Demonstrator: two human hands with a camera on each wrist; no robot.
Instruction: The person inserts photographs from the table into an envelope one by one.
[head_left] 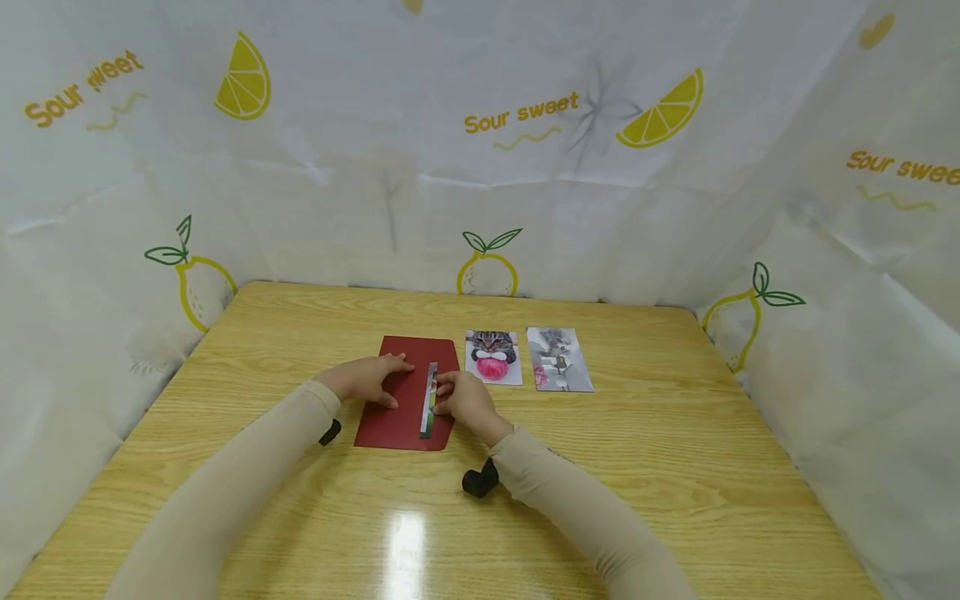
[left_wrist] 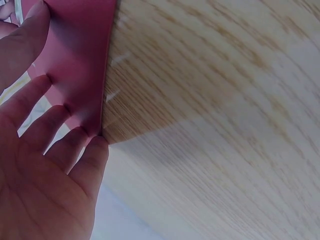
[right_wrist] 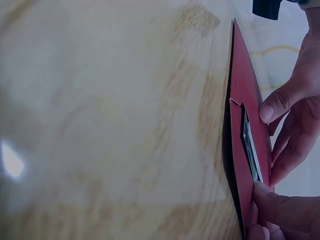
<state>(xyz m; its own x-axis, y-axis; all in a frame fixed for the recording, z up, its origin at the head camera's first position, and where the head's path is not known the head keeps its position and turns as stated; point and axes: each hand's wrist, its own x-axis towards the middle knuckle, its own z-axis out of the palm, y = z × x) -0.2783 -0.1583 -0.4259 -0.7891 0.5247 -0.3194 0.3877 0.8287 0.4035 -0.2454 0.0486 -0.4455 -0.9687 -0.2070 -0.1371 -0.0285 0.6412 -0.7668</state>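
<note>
A red paper envelope (head_left: 401, 400) lies on the table with a long narrow opening. A printed card (head_left: 428, 404) shows as a thin strip in that opening, most of it hidden inside. My left hand (head_left: 370, 379) rests on the envelope's left part with its fingers spread. In the left wrist view, the straight fingers of my left hand (left_wrist: 45, 175) meet the red edge and its thumb lies over the surface. At the opening, my right hand (head_left: 468, 403) pinches the card's exposed edge between thumb and fingers, also seen low in the right wrist view.
Right of the envelope lie a cat picture card (head_left: 492, 358) and a grey picture card with pink flowers (head_left: 560, 360). Wood-grain table (head_left: 637, 467) surrounds them. A white lemon-print curtain (head_left: 420, 192) stands along the table's back and sides.
</note>
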